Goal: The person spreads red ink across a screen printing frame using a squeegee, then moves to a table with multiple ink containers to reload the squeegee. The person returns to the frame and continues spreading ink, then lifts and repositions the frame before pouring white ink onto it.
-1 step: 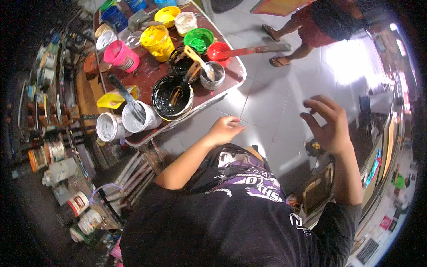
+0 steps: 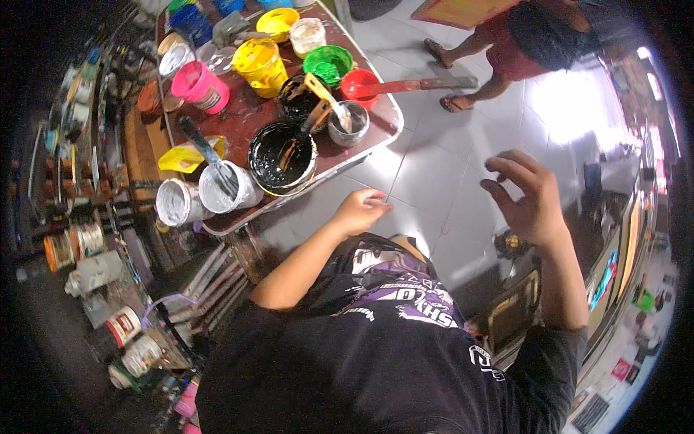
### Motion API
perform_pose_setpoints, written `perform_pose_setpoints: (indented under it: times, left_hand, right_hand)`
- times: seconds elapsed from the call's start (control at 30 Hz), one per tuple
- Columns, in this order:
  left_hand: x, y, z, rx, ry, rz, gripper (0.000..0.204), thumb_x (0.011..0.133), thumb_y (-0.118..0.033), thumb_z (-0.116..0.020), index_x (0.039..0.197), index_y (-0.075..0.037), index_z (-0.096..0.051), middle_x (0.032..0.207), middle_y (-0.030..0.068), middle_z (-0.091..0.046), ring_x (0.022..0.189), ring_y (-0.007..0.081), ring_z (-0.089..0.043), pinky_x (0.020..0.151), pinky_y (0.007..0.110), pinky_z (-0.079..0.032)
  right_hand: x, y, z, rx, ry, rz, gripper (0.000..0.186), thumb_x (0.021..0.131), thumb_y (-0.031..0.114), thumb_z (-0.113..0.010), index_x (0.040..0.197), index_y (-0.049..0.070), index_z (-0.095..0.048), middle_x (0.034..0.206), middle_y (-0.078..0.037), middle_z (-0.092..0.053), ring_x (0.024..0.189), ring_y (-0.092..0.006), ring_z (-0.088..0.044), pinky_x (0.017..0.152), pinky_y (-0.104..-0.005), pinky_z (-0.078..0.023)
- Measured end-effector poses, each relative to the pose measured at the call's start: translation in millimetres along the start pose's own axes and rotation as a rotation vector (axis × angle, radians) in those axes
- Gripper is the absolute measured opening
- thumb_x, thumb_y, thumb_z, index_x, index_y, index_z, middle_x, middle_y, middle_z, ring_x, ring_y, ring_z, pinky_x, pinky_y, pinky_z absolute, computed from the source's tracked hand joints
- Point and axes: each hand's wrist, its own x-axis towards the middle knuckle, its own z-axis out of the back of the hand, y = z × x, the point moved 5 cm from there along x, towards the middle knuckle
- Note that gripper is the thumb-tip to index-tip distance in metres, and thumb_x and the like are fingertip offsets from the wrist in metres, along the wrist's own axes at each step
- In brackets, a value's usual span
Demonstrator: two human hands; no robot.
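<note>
My left hand [image 2: 361,213] is held in front of my waist, off the near side of the paint table. Its fingers are curled in close together, and whatever they may hold is hidden. On the right, my right hand [image 2: 531,199] is raised over the tiled floor with thumb and fingers curved apart and nothing between them. Nearest the left hand on the table stands a bucket of black paint [image 2: 278,176] with a wooden-handled tool leaning in it. Beside that are a small grey cup [image 2: 356,134] holding a yellow-handled brush and a white bucket [image 2: 246,197] with a dark-handled spatula.
The dark red table [image 2: 238,126] also carries a pink bucket [image 2: 201,90], a yellow bucket [image 2: 260,69], green paint [image 2: 327,66] and a red cup [image 2: 363,88] with a long stirrer. Another person [image 2: 506,54] stands at the far right. Jars [image 2: 124,327] crowd the left side; frames lean at right.
My right hand has shifted slightly to the left. The left hand keeps nearly the same place, and the whole view has moved a little.
</note>
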Motion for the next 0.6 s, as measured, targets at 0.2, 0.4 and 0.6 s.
perform_pose_setpoints:
  times: [0.2,0.4,0.6]
  left_hand:
    - [-9,20,57,-0.193,-0.315,0.007,0.037,0.08,-0.014,-0.061,0.11,0.004,-0.05,0.099,0.0125,-0.06,0.088,0.0148,-0.056,0.079,0.026,-0.044]
    - [-49,17,75,-0.2,-0.472,-0.043,0.037,0.08,-0.016,-0.061,0.11,0.003,-0.051,0.101,0.0136,-0.059,0.09,0.0158,-0.057,0.08,0.027,-0.043]
    - [-89,38,74,-0.338,-0.599,-0.065,0.039,0.081,-0.026,-0.059,0.11,-0.001,-0.053,0.099,0.0088,-0.061,0.087,0.015,-0.058,0.076,0.026,-0.042]
  right_hand:
    - [65,1,-40,0.026,0.107,0.24,0.021,0.069,0.013,-0.067,0.088,0.007,-0.06,0.082,-0.009,-0.06,0.064,-0.0254,-0.059,0.056,-0.0337,-0.048]
    - [105,-2,-45,0.07,0.129,0.358,0.02,0.07,0.011,-0.066,0.088,0.007,-0.061,0.082,-0.009,-0.06,0.065,-0.0244,-0.059,0.058,-0.0338,-0.048]
    - [143,-10,-53,0.169,0.178,0.387,0.016,0.073,0.004,-0.064,0.088,0.0,-0.06,0.083,-0.012,-0.06,0.066,-0.0222,-0.059,0.06,-0.0292,-0.047]
